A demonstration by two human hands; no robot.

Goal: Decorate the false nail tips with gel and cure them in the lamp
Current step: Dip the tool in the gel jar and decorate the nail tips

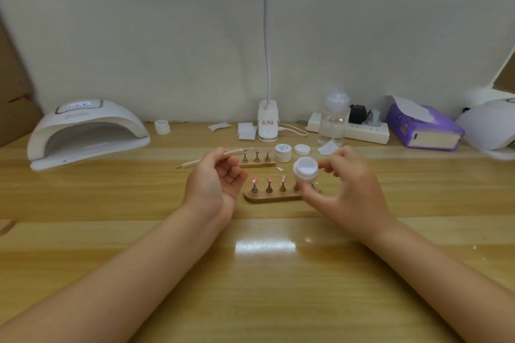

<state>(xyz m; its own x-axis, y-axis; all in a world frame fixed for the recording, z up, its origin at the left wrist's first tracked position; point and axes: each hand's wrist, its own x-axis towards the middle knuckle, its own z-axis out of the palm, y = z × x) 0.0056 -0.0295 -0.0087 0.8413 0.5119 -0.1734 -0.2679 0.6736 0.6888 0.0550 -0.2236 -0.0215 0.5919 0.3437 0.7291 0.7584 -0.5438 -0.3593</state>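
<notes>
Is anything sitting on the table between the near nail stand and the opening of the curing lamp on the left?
Only the left hand, holding the tool, lies on that line. The table between the near stand and curing lamp shows nothing else.

left hand [213, 184] palm-up, fingers curled, pinching toward 1 o'clock; right hand [344, 189] at 3 o'clock, fingertips gripping.

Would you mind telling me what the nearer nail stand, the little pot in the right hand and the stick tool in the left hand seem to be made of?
Nearer nail stand: looks like pale wood with a smooth finish, carrying small dull brass-coloured pegs, probably metal.
Little pot, pinched by the right hand: white, glossy, likely plastic.
Stick tool, held by the left hand: matt beige, wood or plastic; I cannot tell which.
</notes>
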